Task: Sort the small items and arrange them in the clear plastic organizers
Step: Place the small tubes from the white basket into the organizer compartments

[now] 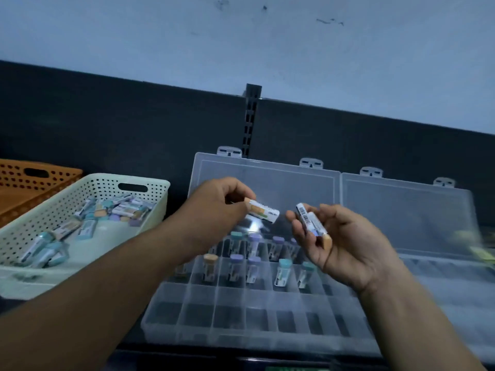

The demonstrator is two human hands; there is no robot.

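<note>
My left hand (pixel 217 204) pinches one small eraser (pixel 263 211) in a white paper sleeve, above the clear plastic organizer (pixel 241 317). My right hand (pixel 345 245) holds two or three more erasers (pixel 312 223) in its curled fingers, just right of the left hand. Several erasers with teal, purple and orange ends stand upright in the organizer's back compartments (pixel 254 266). Its front rows show no items. The lid (pixel 267 180) stands open behind.
A pale green perforated basket (pixel 150 191) at the left holds several loose erasers (pixel 117 210). An orange basket (pixel 32 180) sits behind it. A second clear organizer (pixel 434 271) lies open at the right, blurred. A dark back panel rises behind everything.
</note>
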